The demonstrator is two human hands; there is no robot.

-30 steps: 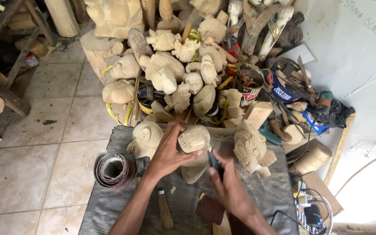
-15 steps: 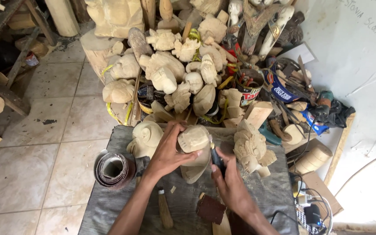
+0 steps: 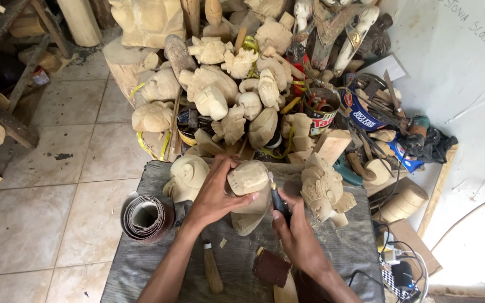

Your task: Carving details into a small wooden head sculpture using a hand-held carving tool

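Nearest on the grey cloth-covered table (image 3: 141, 269) lie a wooden-handled tool (image 3: 213, 270) and a dark reddish-brown block (image 3: 271, 267), just short of the wrists. Above them the left hand (image 3: 215, 193) wraps its fingers over a pale unfinished wood carving (image 3: 249, 193) standing mid-table, while the right hand (image 3: 294, 231) is closed around a black-handled carving tool (image 3: 279, 202) whose tip meets the carving's right side. Beside the work sit a sandpaper roll (image 3: 146, 217), a rounded carving (image 3: 186, 178) and an ornate carved head (image 3: 322, 188), with a heap of rough carvings (image 3: 225, 95) on the tiled floor (image 3: 63, 163) beyond.

Tiled floor (image 3: 57, 185) — white wall (image 3: 467, 112), daylight.
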